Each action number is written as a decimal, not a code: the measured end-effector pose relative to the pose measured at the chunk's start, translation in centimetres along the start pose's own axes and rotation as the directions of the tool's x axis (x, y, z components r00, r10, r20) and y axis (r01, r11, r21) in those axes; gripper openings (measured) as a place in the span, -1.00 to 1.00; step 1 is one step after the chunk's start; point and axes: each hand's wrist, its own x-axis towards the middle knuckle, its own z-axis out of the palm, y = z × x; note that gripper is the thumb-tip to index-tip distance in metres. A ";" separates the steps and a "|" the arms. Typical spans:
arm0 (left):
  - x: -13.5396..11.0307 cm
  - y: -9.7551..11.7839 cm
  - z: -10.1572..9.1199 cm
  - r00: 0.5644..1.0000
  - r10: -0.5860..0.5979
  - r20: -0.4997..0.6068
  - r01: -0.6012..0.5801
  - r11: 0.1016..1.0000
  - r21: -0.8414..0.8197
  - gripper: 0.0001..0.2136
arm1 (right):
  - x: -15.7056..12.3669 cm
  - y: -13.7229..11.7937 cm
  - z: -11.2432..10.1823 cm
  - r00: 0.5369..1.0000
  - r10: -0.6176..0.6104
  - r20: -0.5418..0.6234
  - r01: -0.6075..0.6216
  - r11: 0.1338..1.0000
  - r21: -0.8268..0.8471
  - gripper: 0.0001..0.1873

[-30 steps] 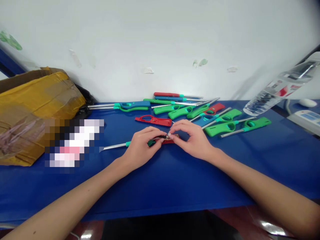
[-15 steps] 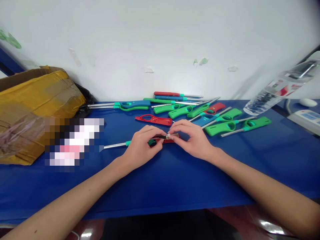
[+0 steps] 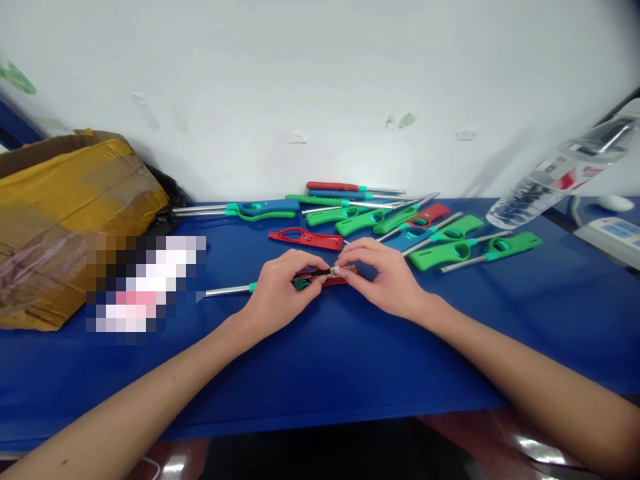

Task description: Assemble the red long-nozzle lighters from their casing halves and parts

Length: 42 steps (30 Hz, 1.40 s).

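Observation:
An opened red long-nosed lighter point(image 3: 325, 277) lies on the blue table point(image 3: 350, 360), its metal tube pointing left. My left hand point(image 3: 280, 293) is closed over the lighter's handle near its green trigger. My right hand point(image 3: 387, 277) pinches a small part at the lighter's exposed inside with thumb and fingertips. Just behind my hands lies a separate red half shell point(image 3: 306, 239) of a lighter casing.
A heap of green, blue and red lighters point(image 3: 425, 233) lies at the back of the table. A taped cardboard box point(image 3: 65, 200) stands at the left, with a blurred patch beside it. A clear water bottle point(image 3: 555, 180) and a white power strip point(image 3: 610, 237) are at the right.

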 end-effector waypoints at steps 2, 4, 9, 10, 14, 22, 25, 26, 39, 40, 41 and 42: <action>0.1 0.1 0.0 1.000 0.015 -0.014 -0.015 1.000 -0.003 -0.87 | 0.0 -0.1 -0.1 1.000 0.005 -0.020 -0.005 1.000 -0.004 -0.91; 0.2 0.1 0.0 0.999 0.025 -0.033 -0.025 1.000 0.001 -0.89 | -0.1 -0.3 -0.1 0.999 0.005 -0.037 -0.006 1.000 -0.009 -0.90; 0.2 0.3 0.0 0.997 0.046 -0.062 -0.045 0.999 0.007 -0.90 | -0.1 -0.2 0.0 0.998 0.009 -0.063 -0.011 1.000 -0.024 -0.91; 0.2 0.3 -0.1 0.997 0.050 -0.063 -0.050 0.999 0.004 -0.90 | -0.1 -0.2 0.0 0.998 0.018 -0.066 -0.020 0.999 -0.025 -0.92; 0.2 0.3 -0.2 0.997 0.055 -0.063 -0.056 0.998 -0.010 -0.90 | 0.0 0.1 0.1 0.997 0.065 -0.042 -0.064 0.998 0.007 -0.94; 0.1 0.3 -0.2 0.998 0.039 -0.056 -0.040 0.999 -0.018 -0.89 | 0.4 -0.2 0.3 0.992 0.123 -0.027 -0.117 0.978 0.173 -0.94; 0.1 0.3 -0.2 0.997 0.046 -0.064 -0.047 0.999 -0.018 -0.90 | 0.3 -0.4 0.3 0.991 0.129 -0.029 -0.120 0.973 0.199 -0.96; 0.1 0.2 -0.2 0.997 0.048 -0.065 -0.049 0.999 -0.016 -0.90 | 0.3 -0.4 0.3 0.991 0.127 -0.030 -0.119 0.972 0.201 -0.97; 0.0 0.0 0.0 0.982 0.164 -0.096 -0.166 0.986 -0.011 -0.90 | 0.0 -1.4 0.5 0.987 0.140 -0.084 -0.130 0.985 0.112 -0.97; 0.0 -0.1 0.0 0.979 0.179 -0.097 -0.181 0.984 -0.009 -0.90 | -0.1 -1.5 0.5 0.987 0.139 -0.081 -0.130 0.986 0.103 -0.97; 0.0 -0.1 0.0 0.977 0.189 -0.096 -0.190 0.982 -0.005 -0.90 | -0.1 -1.5 0.5 0.987 0.139 -0.078 -0.131 0.987 0.097 -0.97; 0.0 0.0 0.0 0.977 0.189 -0.093 -0.191 0.982 -0.004 -0.90 | -0.1 -1.5 0.5 0.987 0.140 -0.073 -0.133 0.987 0.096 -0.96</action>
